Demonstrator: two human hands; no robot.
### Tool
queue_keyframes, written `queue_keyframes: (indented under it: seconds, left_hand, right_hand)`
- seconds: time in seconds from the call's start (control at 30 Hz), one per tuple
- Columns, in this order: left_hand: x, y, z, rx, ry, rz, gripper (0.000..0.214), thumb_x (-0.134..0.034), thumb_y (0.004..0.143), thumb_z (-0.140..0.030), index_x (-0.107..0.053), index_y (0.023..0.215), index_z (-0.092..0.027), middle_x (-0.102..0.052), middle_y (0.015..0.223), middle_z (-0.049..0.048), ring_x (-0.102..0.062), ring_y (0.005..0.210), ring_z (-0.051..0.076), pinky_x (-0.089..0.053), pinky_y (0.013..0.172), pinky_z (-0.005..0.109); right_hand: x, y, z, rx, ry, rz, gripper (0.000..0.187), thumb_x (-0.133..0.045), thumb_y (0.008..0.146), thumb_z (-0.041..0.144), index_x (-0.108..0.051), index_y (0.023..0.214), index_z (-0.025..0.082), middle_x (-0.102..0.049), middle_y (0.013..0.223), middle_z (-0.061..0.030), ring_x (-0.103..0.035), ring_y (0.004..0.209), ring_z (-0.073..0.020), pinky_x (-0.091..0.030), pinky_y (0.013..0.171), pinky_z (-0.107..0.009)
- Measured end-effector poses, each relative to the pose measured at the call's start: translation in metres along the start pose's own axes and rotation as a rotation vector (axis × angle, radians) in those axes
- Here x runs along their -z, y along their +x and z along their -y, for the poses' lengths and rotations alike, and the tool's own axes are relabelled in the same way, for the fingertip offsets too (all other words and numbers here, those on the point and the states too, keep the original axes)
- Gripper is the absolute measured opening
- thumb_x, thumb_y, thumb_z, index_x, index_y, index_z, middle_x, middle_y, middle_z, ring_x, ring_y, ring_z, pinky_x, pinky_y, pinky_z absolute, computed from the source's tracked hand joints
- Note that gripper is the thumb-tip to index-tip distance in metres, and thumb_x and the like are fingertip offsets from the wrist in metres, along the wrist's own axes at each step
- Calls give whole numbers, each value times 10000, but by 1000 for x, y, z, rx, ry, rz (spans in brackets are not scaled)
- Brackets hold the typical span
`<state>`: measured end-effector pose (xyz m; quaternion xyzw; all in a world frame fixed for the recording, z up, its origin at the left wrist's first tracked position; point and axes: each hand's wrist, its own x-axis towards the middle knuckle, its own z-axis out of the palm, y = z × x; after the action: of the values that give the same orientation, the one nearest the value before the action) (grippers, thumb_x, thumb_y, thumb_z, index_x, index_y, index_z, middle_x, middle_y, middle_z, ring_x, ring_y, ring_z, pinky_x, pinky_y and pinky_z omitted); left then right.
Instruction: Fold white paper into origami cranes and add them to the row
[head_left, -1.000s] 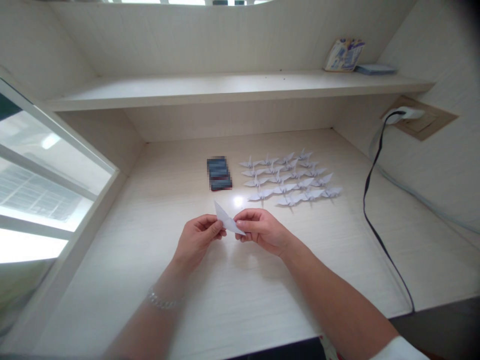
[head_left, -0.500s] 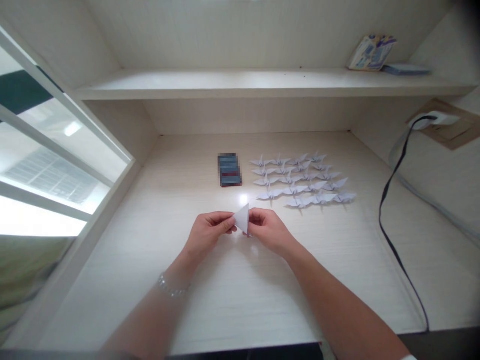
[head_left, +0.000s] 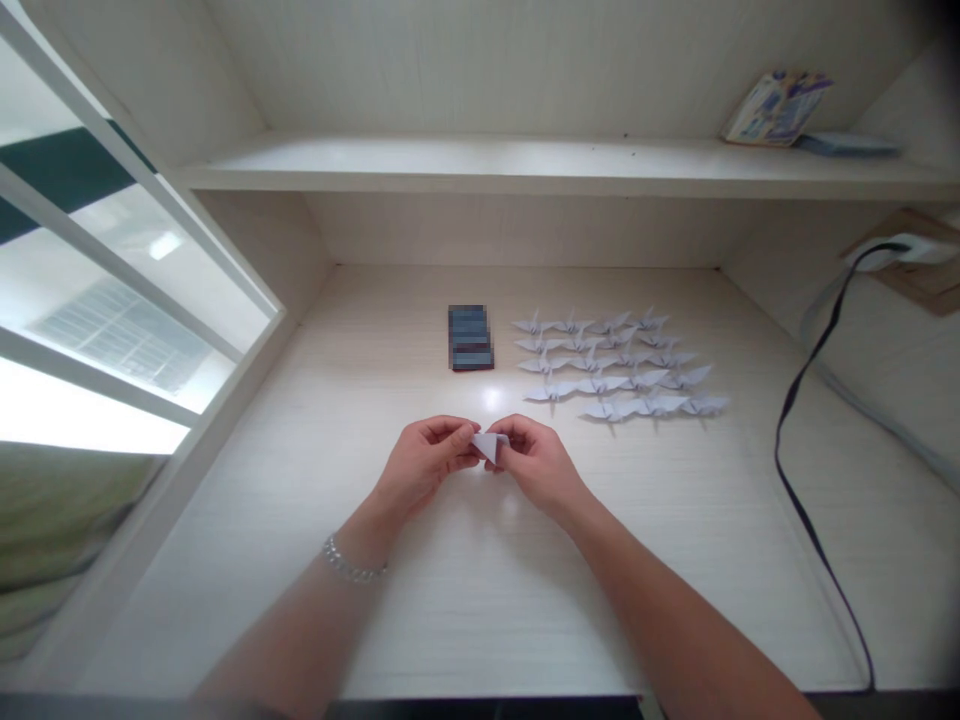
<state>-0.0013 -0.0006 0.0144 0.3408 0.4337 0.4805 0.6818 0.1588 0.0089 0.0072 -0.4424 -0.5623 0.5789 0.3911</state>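
Observation:
Between my two hands is a small folded white paper [head_left: 487,446], now a little triangle with its point downward. My left hand [head_left: 431,458] pinches its left corner between thumb and fingers; a beaded bracelet circles that wrist. My right hand [head_left: 536,460] grips the right side, its thumb over the paper, so part of the folds is hidden. Beyond my right hand, several white paper cranes [head_left: 600,386] stand in rows on the desk. A dark, blurred-out phone-like rectangle [head_left: 471,338] lies to the left of the cranes.
The pale desk [head_left: 360,360] is backed by a shelf [head_left: 480,180] holding a small patterned box [head_left: 778,108] and a flat blue item [head_left: 847,146]. A black cable [head_left: 787,420] drops from the wall socket [head_left: 919,262] down the right side. A window frame [head_left: 255,350] borders the left.
The upper flap of the paper has come down, so the tall triangle is now smaller and points downward. Both hands stay pinched on it. The view has shifted slightly left.

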Motion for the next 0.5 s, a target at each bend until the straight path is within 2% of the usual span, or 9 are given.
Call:
queue_keyframes:
  seconds: [0.1,0.23,0.37,0.5]
  left_hand:
    - [0,1,4,-13,-14,-24,206,-747,651,-263,-691,788,-121,-679,773,56,-627,703,145,-518,691,296]
    - [-1,0,5,-52,-52,1,223,-768,620,-202,-698,822,-138,-703,804,58,-643,735,153,-516,729,297]
    - [-3,-4,5,-130,-22,19,280,-778,598,-168,-699,867,-151,-721,850,70,-663,773,177,-519,746,304]
    - [-4,-7,5,-173,38,23,268,-776,599,-176,-707,858,-158,-729,847,71,-674,793,204,-532,744,326]
  right_hand:
    - [-1,0,-1,3,-52,-56,98,-607,704,212,-611,798,185,-620,675,-2,-557,611,-141,-429,567,-253]
    - [-1,-7,5,128,-170,-166,113,-626,703,205,-624,816,199,-628,749,-17,-546,650,-152,-422,574,-257]
    - [-2,-12,8,242,-191,-176,116,-638,726,194,-616,839,207,-634,819,-39,-572,726,-177,-438,637,-283]
    - [-3,-12,5,295,-199,-164,144,-684,699,213,-601,816,212,-619,809,-44,-568,727,-188,-435,630,-294]
